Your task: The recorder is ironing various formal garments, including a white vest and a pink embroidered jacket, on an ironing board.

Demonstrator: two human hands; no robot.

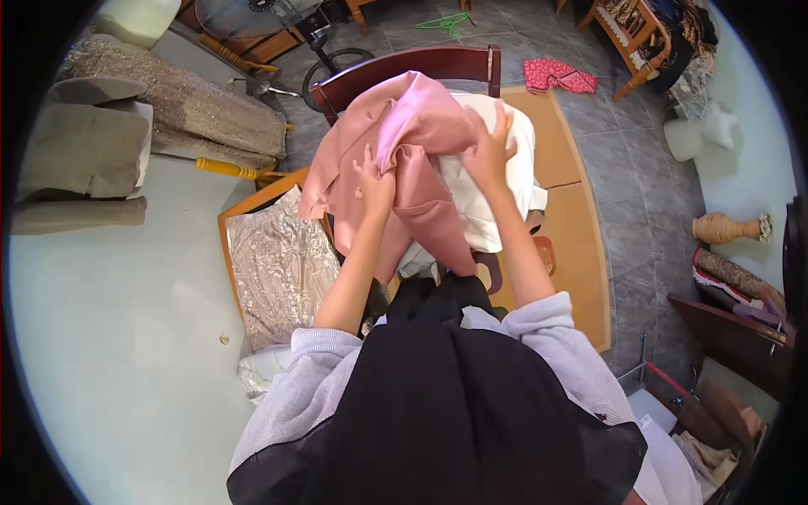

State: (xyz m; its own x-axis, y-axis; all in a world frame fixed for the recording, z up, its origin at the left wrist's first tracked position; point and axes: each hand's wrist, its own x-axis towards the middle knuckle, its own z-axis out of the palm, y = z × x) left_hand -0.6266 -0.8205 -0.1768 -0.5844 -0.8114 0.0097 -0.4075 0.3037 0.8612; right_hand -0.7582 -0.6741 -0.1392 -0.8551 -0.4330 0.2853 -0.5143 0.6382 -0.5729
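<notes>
A dusty-pink satin cloth (337,160) lies heaped in loose folds over a chair with a dark red wooden backrest (404,71). My left hand (374,181) pinches a fold near the middle of the heap, its other fingers spread. At the right edge of the pink cloth is my right hand (488,156), fingers apart, its inner side against the fabric. Beneath and to the right spreads a white cloth (518,147), partly covered by the pink one. The cloth's lower end hangs toward my lap.
A tan board or tabletop (581,244) extends to the right. Sequined fabric (282,273) lies on a wooden-framed seat at the left. Farther off are a fan (252,13), a green hanger (443,23), a pink patterned cloth (560,76) on the tiled floor and a vase (725,227).
</notes>
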